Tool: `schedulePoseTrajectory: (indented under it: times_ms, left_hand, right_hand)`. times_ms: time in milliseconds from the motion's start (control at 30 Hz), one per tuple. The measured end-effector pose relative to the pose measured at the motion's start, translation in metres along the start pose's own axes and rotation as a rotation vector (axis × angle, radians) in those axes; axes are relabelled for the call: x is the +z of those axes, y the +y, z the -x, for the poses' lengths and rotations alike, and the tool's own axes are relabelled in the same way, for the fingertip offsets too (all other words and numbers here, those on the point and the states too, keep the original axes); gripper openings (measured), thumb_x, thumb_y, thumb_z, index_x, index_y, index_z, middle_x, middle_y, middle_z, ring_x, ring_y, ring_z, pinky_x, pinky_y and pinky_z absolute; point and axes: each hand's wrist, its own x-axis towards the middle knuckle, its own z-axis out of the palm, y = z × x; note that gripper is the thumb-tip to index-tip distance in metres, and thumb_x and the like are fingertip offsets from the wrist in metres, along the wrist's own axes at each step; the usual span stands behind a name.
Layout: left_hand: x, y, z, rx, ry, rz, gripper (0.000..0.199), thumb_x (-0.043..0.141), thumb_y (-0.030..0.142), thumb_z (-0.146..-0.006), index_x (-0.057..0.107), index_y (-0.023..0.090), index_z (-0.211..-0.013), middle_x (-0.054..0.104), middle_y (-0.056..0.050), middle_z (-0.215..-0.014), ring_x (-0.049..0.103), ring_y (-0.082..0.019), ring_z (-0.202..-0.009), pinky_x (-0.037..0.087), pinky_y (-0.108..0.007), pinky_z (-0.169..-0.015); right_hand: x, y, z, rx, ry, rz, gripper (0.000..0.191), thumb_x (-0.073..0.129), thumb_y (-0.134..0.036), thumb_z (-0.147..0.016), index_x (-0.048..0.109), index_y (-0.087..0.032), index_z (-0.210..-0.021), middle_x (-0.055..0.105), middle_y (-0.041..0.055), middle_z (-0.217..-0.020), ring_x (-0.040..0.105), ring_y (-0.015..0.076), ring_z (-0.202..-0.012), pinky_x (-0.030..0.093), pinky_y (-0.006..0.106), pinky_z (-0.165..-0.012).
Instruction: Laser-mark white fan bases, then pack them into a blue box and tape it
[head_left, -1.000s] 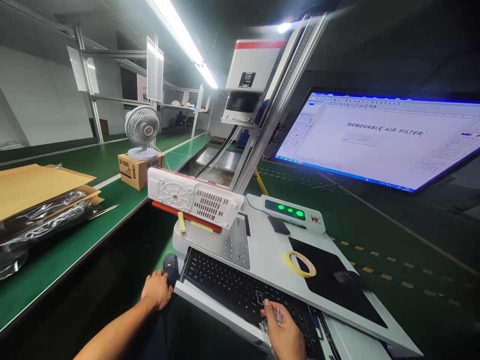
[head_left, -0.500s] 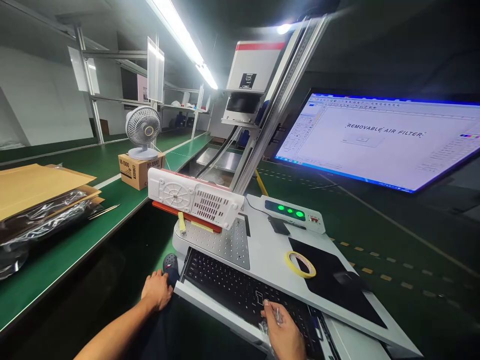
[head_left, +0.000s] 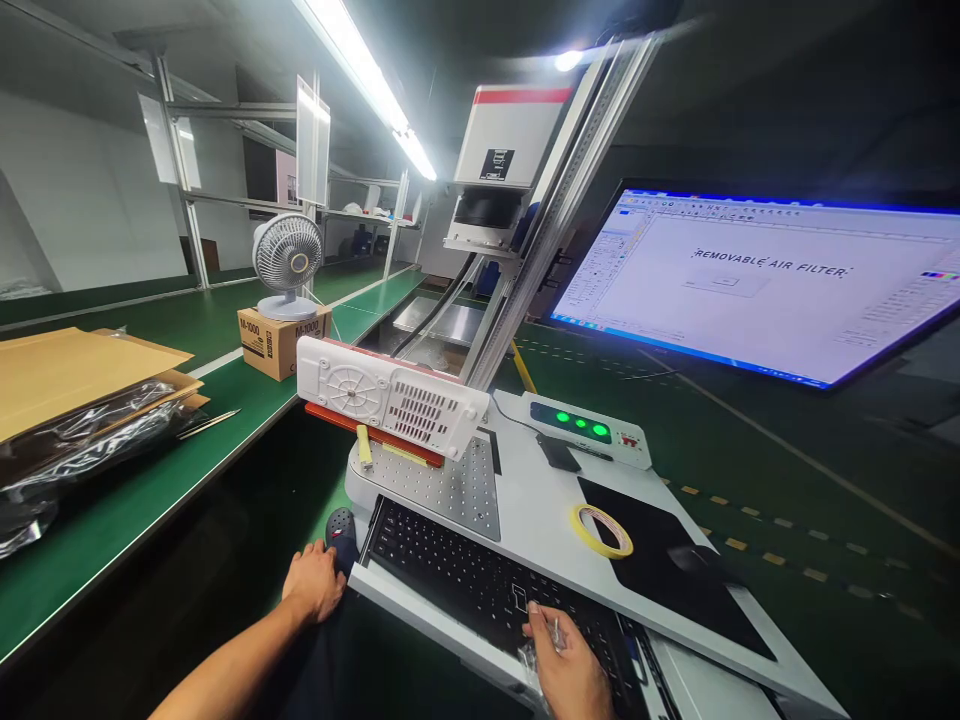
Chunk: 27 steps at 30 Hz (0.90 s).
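Observation:
My right hand [head_left: 568, 662] is over the front part of a black keyboard [head_left: 442, 555] in a pull-out tray, its thumb and fingers closed on a crumpled piece of clear plastic film [head_left: 534, 665]. At the tray's left corner, my left hand [head_left: 315, 582] rests back up, with nothing seen in it and its fingers loosely extended; their tips are partly hidden. Beyond the keyboard, a white vented plastic panel [head_left: 390, 395] stands tilted above an orange-red strip [head_left: 375, 437] on a perforated metal plate [head_left: 450, 490]. A small yellow piece [head_left: 364, 446] leans against the strip.
A marking machine head [head_left: 502, 140] hangs on a column above the plate. The monitor [head_left: 757, 280] at right reads "REMOVABLE AIR FILTER". A yellow tape roll [head_left: 601, 530] lies partly on a black mat [head_left: 675, 570]. Left, a green bench [head_left: 247, 420] carries envelopes, a box [head_left: 281, 340] and a fan [head_left: 287, 260].

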Motion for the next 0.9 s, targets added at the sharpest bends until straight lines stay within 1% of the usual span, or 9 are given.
schedulePoseTrajectory:
  times_ms: [100,200,300,467,700,900]
  left_hand:
    - [0.0011,-0.0006,-0.0008,-0.003,0.002,0.007,0.044,0.047,0.039,-0.099,0.074,0.016,-0.124,0.069,-0.022,-0.132,0.064,-0.041,-0.126,0.049,-0.055,-0.107]
    - [0.0051,-0.0022,-0.0028,-0.003,0.007,0.007,0.043,0.048,0.040,-0.100,0.075,0.017,-0.125,0.069,-0.023,-0.133,0.064,-0.041,-0.126,0.049,-0.055,-0.107]
    - [0.0072,-0.0027,-0.0035,0.001,0.018,-0.004,0.044,0.048,0.041,-0.100,0.075,0.017,-0.125,0.069,-0.022,-0.133,0.065,-0.040,-0.126,0.049,-0.054,-0.106]
    - [0.0046,-0.0014,-0.0020,0.001,0.009,-0.010,0.047,0.045,0.041,-0.099,0.074,0.016,-0.127,0.069,-0.021,-0.133,0.065,-0.039,-0.127,0.049,-0.055,-0.108]
    - [0.0000,0.0001,0.0012,0.001,0.004,-0.017,0.048,0.044,0.042,-0.099,0.074,0.016,-0.128,0.068,-0.022,-0.135,0.065,-0.039,-0.129,0.049,-0.054,-0.108]
    - [0.0026,-0.0006,-0.0007,0.002,0.014,-0.001,0.048,0.044,0.041,-0.098,0.074,0.016,-0.125,0.069,-0.022,-0.131,0.065,-0.041,-0.126,0.050,-0.056,-0.107]
  right_hand:
    - [0.0007,0.0015,-0.0004,0.001,0.002,-0.006,0.076,0.043,-0.098,-0.073,0.069,-0.029,-0.091,0.084,0.0105,-0.094,0.076,0.0353,-0.085,0.052,0.043,-0.077]
    - [0.0014,0.0024,-0.0014,0.012,-0.004,0.001,0.078,0.043,-0.100,-0.072,0.069,-0.029,-0.092,0.084,0.0101,-0.095,0.076,0.0356,-0.086,0.052,0.044,-0.079]
    - [0.0016,0.0025,-0.0018,0.028,-0.011,0.001,0.075,0.044,-0.097,-0.073,0.069,-0.030,-0.092,0.084,0.0087,-0.095,0.075,0.0342,-0.085,0.052,0.043,-0.079]
    - [-0.0001,0.0003,-0.0003,0.040,-0.016,0.020,0.071,0.043,-0.093,-0.075,0.069,-0.030,-0.093,0.084,0.0081,-0.096,0.074,0.0333,-0.082,0.051,0.042,-0.075]
    - [0.0023,0.0038,-0.0018,0.032,-0.008,0.024,0.070,0.042,-0.093,-0.076,0.069,-0.030,-0.093,0.084,0.0075,-0.097,0.075,0.0332,-0.083,0.051,0.041,-0.076]
    - [0.0011,0.0037,-0.0021,0.006,0.011,0.036,0.068,0.044,-0.091,-0.077,0.070,-0.030,-0.091,0.084,0.0074,-0.093,0.076,0.0319,-0.079,0.054,0.040,-0.072]
